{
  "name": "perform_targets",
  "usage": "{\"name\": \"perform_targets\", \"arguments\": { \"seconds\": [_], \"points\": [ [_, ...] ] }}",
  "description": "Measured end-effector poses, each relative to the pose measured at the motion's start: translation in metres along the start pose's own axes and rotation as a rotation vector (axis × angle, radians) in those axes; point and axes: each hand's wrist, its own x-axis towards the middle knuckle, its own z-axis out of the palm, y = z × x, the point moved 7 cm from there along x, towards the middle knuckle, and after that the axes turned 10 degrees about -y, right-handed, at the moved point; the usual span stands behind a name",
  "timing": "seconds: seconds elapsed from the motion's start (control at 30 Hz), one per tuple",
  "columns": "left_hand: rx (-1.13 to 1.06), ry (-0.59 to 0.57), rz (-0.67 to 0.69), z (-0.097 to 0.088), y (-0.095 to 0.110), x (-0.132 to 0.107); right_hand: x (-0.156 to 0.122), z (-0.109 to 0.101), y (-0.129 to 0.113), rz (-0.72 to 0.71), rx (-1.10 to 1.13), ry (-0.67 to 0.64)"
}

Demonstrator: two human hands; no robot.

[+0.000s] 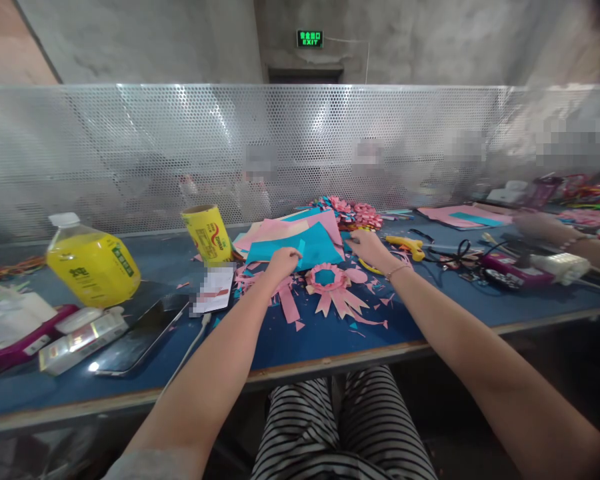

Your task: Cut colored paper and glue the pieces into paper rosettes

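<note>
My left hand (283,263) is closed, pinching a small blue paper strip (301,248) over a larger blue paper sheet (275,249). My right hand (373,249) is closed too, its fingertips beside a bit of blue paper (347,243); what they grip is hard to make out. Between my wrists lies a pink paper rosette (329,280) with a blue centre and pointed tails. Under the blue sheet are pink paper sheets (260,230). Pink and blue scraps are strewn around the rosette. Part of a yellow loop shows below my right hand.
A yellow glue gun (405,247) and black cables lie to the right, near a purple power strip (517,270). Finished flowers (347,212) are heaped behind. On the left stand a yellow roll (207,235), a jug (93,263) and phones (143,337). Another person's blurred arm reaches in at right.
</note>
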Motion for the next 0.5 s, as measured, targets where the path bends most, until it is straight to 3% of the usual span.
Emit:
{"name": "perform_targets", "arguments": {
  "seconds": [0.23, 0.33, 0.5],
  "points": [
    [0.103, 0.047, -0.026, 0.000, -0.003, 0.000, -0.003, 0.003, -0.027, -0.272, 0.169, 0.175],
    [-0.072, 0.090, 0.084, -0.001, 0.010, -0.001, -0.004, 0.011, -0.039, -0.332, 0.226, 0.123],
    [-0.396, 0.064, 0.332, -0.003, 0.037, -0.006, -0.008, 0.026, -0.055, -0.405, 0.432, -0.085]
  ]
}}
